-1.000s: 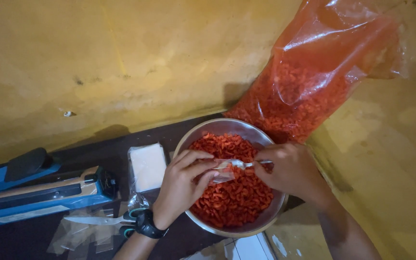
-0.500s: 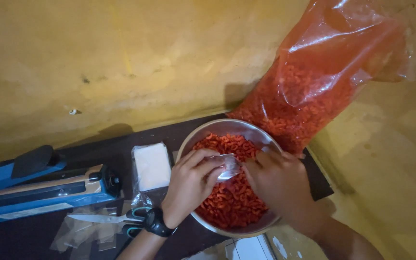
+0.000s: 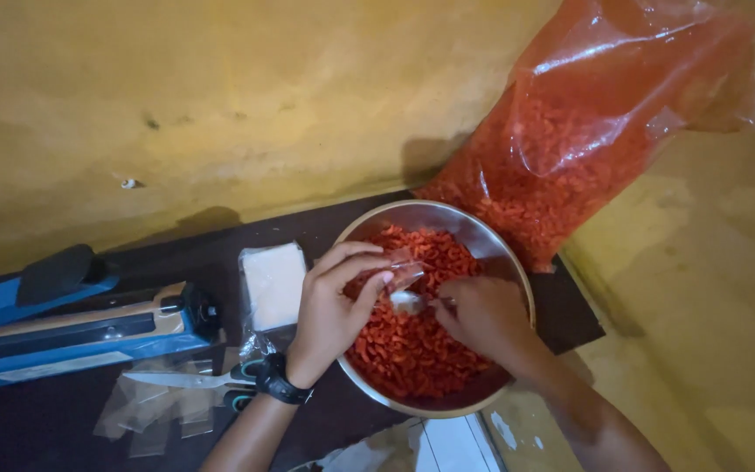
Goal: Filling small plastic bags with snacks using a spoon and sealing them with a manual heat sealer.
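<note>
At the left edge of the dark mat (image 3: 63, 411) lies a blue heat sealer (image 3: 63, 328), its arm raised a little; in front of it, near the mat's front edge, a few small clear bags (image 3: 155, 411) lie flat with a pair of scissors (image 3: 194, 380) resting across them; just right of the sealer, toward the mat's middle, sits a stack of clear bags (image 3: 274, 284), whitish and square. The left hand (image 3: 334, 310), a black watch (image 3: 277, 380) on its wrist, reaches over the near left rim of the metal bowl (image 3: 491, 245); its thumb and fingers are pinched on a small clear bag (image 3: 404, 273), holding it open above the bowl's contents. The bowl stands on the right part of the mat and is filled with small red-orange pieces (image 3: 412, 350). The right hand (image 3: 482, 319) is inside the bowl, fingers curled tight around a metal spoon (image 3: 408, 301), whose bowl sits just under the mouth of the small bag, over the middle of the pile. Behind the bowl, at the mat's far right corner, a large clear bag (image 3: 587, 140) of the same red-orange pieces leans against the yellow wall (image 3: 220, 105), touching the bowl's far rim.
</note>
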